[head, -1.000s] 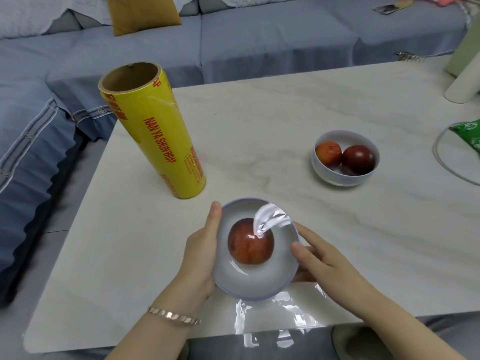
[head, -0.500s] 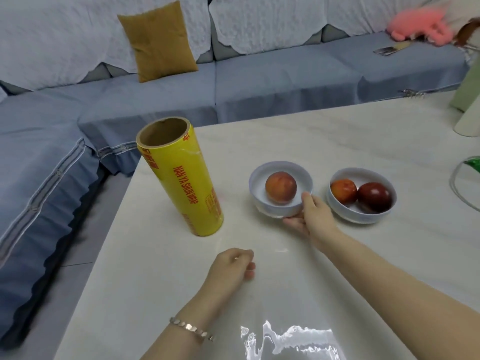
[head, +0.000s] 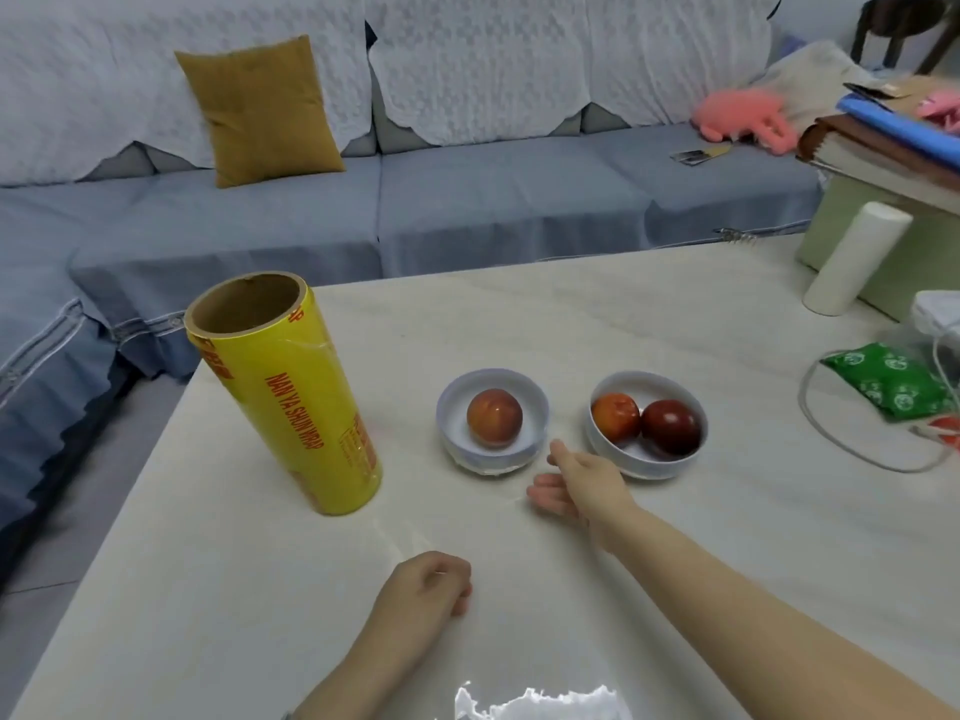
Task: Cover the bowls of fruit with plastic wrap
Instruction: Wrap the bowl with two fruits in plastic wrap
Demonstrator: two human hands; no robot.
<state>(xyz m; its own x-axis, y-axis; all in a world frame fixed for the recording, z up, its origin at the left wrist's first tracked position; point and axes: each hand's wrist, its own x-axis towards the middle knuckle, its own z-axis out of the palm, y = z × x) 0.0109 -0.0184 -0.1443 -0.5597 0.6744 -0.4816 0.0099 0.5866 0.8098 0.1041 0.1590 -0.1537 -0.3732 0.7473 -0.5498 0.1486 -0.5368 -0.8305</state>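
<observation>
1. White round bowl with one red-orange fruit (head: 535,433) sits on the pale marble-patterned desk (head: 519,324), just beyond the thumb tip of the right hand (head: 584,485), close but apart from it. Whether clear film covers it I cannot tell.
2. A second white round bowl (head: 649,467) stands just to the right of those fingers (head: 545,496) and holds an orange-red fruit (head: 615,417) touching a dark red fruit (head: 670,427).
3. The right hand's fingers are apart and relaxed, palm turned left, gripping nothing.
4. The left hand (head: 428,582) rests on the desk nearer the person, its fingers curled together in a loose fist with nothing visible inside.
5. The yellow cardboard-cored roll of plastic wrap (head: 291,402) stands on end, well to the left of both hands.
6. A crumpled clear sheet of wrap (head: 535,704) lies at the desk's near edge, behind the left fingers.
</observation>
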